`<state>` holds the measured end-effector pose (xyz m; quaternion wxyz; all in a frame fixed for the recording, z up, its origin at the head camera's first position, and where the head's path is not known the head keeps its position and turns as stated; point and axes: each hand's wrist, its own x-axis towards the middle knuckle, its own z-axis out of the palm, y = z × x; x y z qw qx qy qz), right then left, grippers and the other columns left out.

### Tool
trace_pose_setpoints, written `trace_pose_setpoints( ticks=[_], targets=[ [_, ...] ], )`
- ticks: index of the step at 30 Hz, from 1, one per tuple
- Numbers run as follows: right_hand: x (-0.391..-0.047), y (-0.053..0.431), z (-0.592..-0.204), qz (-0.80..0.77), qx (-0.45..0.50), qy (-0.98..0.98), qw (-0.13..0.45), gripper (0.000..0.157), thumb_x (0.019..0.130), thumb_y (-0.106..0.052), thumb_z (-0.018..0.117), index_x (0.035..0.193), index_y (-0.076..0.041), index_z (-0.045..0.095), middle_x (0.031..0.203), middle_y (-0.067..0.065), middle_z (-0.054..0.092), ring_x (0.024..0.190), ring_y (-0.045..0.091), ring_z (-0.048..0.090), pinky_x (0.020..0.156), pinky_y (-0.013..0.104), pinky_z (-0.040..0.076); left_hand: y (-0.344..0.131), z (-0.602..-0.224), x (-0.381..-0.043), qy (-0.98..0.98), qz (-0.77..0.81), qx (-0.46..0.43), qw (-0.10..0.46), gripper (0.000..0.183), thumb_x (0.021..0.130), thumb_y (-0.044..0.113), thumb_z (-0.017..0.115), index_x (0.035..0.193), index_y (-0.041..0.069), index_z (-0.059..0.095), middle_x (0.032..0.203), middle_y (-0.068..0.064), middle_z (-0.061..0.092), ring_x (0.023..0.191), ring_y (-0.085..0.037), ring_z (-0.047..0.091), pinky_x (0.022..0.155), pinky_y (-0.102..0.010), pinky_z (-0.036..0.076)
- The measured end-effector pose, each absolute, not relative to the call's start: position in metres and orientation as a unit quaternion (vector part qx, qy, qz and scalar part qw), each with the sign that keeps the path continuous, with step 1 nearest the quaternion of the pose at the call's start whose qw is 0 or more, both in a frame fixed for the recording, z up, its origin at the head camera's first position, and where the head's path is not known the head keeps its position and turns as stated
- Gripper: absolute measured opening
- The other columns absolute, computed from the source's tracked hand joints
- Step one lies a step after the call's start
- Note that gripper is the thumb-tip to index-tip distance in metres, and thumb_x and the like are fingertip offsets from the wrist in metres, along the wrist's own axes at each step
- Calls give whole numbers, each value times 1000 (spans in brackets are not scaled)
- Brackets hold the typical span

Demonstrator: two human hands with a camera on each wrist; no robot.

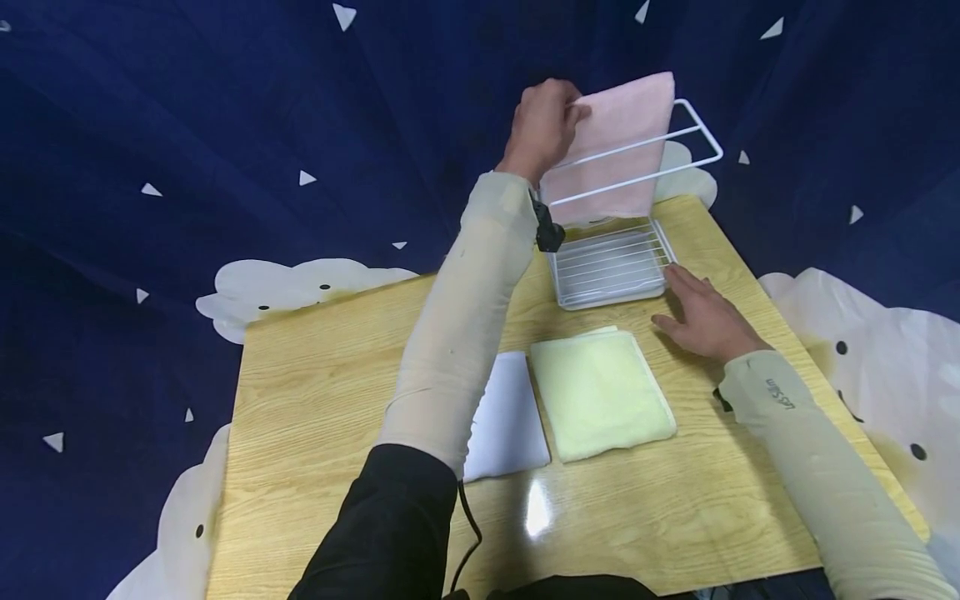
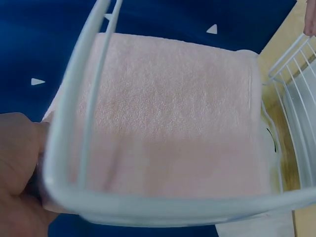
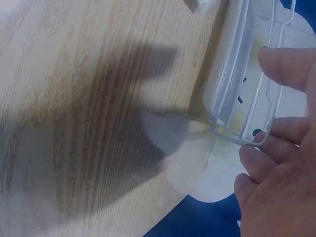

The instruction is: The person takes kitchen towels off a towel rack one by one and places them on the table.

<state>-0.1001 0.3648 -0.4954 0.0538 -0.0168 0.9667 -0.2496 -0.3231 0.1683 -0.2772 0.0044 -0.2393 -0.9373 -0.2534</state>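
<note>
My left hand (image 1: 543, 125) grips the left edge of a folded pink towel (image 1: 626, 125), held upright at the top frame of a white wire rack (image 1: 705, 137). In the left wrist view, the pink towel (image 2: 173, 98) stands behind the white rails, with the left hand (image 2: 22, 168) at its edge. My right hand (image 1: 708, 317) is at the right front corner of the rack's lower shelf. Seen from the right wrist, fingertips of the right hand (image 3: 281, 163) touch the wire corner, while the thumb stands apart from the other fingers.
A folded pale yellow towel (image 1: 603, 392) lies on the wooden table (image 1: 315, 433) in front of the rack. To its left is a folded white towel (image 1: 513, 417), partly hidden by the left forearm. A dark blue curtain (image 1: 225, 108) with white shapes hangs behind.
</note>
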Motion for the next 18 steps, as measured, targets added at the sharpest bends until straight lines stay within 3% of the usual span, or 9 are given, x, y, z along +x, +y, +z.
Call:
trace_pose_setpoints(
  ticks=[18],
  targets=[
    [-100, 367, -494, -249, -18, 967, 57, 88, 99, -36, 62, 159, 3, 10, 164, 24, 10, 149, 42, 12, 120, 51, 7, 164, -247, -315, -927, -266, -258, 53, 31, 105, 33, 52, 123, 16, 70, 113, 3, 67, 91, -6, 52, 80, -18, 41]
  ],
)
